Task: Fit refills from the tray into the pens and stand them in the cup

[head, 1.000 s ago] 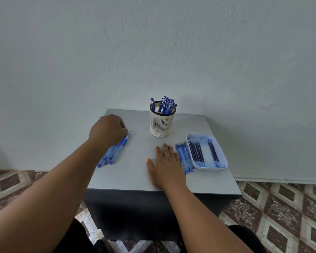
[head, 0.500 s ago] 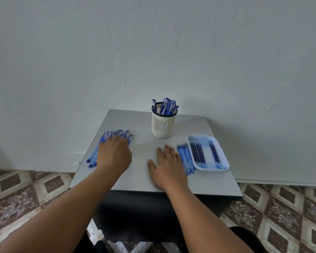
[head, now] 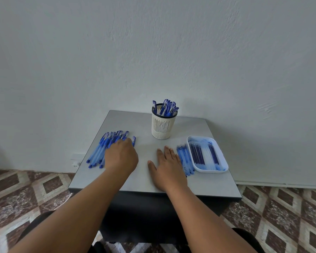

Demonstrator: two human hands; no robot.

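The left hand (head: pixel 121 156) curled over the pens (head: pixel 106 145) at nine o'clock of the cup (head: pixel 163 126); its grip was hidden. The right hand (head: pixel 167 166) lay flat on the desk (head: pixel 144 179) beside the tray (head: pixel 224 161). Best single out one pen.

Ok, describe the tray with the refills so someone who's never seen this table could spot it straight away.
Start at the grey table against the white wall; a slotted cream pen cup stands near its back edge. To the right and nearer sits the white tray. Unlike the loose blue pens lying beside it, it is a shallow rounded rectangle with raised rim, holding dark blue refills.
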